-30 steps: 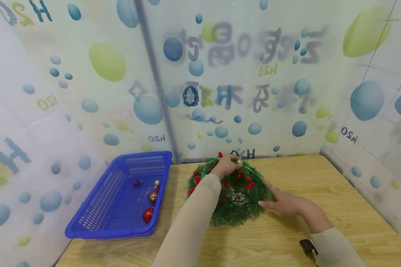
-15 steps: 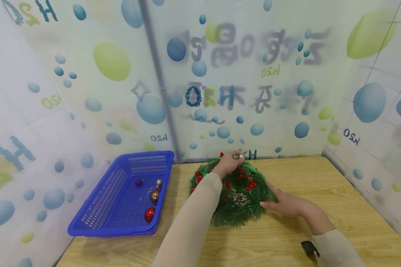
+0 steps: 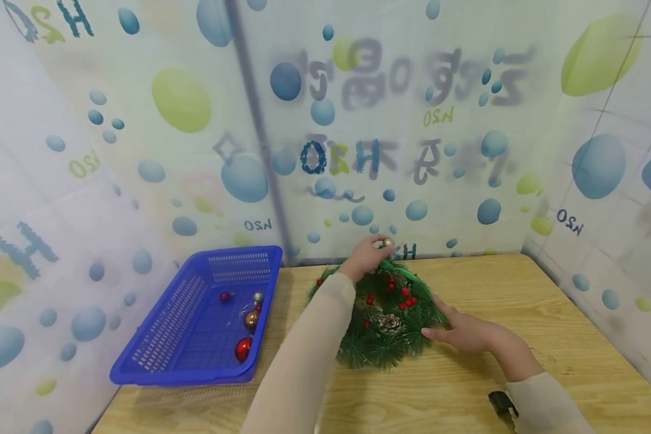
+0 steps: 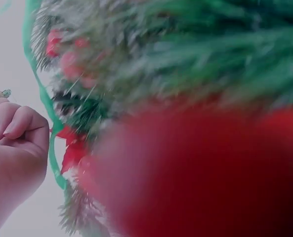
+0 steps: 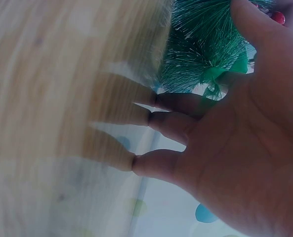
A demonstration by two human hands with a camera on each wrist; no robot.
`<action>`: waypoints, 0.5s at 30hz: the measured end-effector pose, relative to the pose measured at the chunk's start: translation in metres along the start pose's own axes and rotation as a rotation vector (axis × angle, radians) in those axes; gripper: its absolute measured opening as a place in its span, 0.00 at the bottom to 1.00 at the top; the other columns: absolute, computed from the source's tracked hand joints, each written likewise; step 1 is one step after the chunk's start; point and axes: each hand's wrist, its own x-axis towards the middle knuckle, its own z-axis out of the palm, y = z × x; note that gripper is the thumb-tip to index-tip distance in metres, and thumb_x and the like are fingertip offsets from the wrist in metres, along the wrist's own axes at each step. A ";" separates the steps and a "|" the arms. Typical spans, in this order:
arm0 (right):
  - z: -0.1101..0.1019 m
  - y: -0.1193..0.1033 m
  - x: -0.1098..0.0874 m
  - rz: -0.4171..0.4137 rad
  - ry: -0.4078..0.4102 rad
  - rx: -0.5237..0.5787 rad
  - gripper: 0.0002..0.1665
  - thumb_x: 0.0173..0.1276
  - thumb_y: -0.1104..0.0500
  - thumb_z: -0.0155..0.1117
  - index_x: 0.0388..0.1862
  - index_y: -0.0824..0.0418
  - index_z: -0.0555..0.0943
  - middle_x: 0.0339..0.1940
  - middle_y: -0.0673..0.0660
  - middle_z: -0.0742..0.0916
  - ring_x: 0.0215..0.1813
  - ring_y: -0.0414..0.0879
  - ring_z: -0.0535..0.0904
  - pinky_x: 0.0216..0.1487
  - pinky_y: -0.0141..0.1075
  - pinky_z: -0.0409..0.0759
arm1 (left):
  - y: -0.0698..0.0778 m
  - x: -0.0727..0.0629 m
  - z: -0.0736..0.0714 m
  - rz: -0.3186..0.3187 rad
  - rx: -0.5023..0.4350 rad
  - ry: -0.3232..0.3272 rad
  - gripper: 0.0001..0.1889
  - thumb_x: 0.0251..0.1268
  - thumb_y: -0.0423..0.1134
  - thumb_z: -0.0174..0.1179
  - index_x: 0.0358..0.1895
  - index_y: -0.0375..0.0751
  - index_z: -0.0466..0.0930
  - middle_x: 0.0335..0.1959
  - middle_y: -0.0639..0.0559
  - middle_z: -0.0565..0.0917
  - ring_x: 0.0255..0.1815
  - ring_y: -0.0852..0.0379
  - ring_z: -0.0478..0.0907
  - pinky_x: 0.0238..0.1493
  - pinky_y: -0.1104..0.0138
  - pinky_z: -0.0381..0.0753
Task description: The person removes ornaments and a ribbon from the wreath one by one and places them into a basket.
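Observation:
My left hand pinches a small gold bauble just above the far edge of a green Christmas wreath. In the left wrist view the curled fingers are seen beside the green ribbon, and the bauble is mostly hidden. Red berries and a pine cone decorate the wreath, which lies on the table. My right hand rests against the wreath's right edge, thumb and fingers spread. Some of its fingertips touch the tabletop in the right wrist view.
A blue plastic basket stands left of the wreath with several red, gold and purple baubles inside. Behind the wooden table hangs a patterned curtain. A black strap piece is by the right sleeve.
My left hand has lifted the gold bauble slightly up from the wreath's far part. The right hand has stayed at the wreath's right edge.

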 end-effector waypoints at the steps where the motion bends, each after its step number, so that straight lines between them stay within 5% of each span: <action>1: 0.000 0.000 0.000 0.002 -0.001 0.002 0.66 0.78 0.31 0.59 0.89 0.63 0.33 0.85 0.82 0.48 0.83 0.84 0.49 0.75 0.77 0.58 | 0.001 0.000 -0.003 0.006 -0.002 0.002 0.27 0.85 0.49 0.56 0.80 0.49 0.69 0.18 0.57 0.67 0.15 0.60 0.53 0.27 0.59 0.64; 6: 0.001 0.001 0.001 0.005 -0.001 0.007 0.66 0.78 0.30 0.59 0.90 0.63 0.33 0.85 0.82 0.47 0.83 0.83 0.48 0.76 0.77 0.57 | 0.010 -0.002 -0.021 0.013 0.013 0.022 0.28 0.85 0.50 0.56 0.82 0.50 0.67 0.18 0.56 0.69 0.14 0.60 0.54 0.25 0.59 0.62; 12: 0.001 0.003 0.002 0.002 -0.004 0.007 0.66 0.78 0.30 0.59 0.90 0.62 0.33 0.86 0.81 0.47 0.83 0.83 0.46 0.76 0.77 0.56 | 0.013 -0.008 -0.041 0.036 0.018 0.053 0.27 0.84 0.51 0.56 0.80 0.52 0.70 0.44 0.51 0.80 0.25 0.59 0.65 0.31 0.58 0.69; 15: 0.001 0.003 0.003 0.001 -0.003 0.007 0.66 0.78 0.30 0.59 0.90 0.62 0.33 0.86 0.81 0.46 0.83 0.83 0.46 0.76 0.77 0.56 | 0.013 -0.010 -0.050 0.043 0.011 0.043 0.28 0.85 0.51 0.56 0.81 0.52 0.68 0.36 0.51 0.77 0.21 0.59 0.60 0.30 0.58 0.67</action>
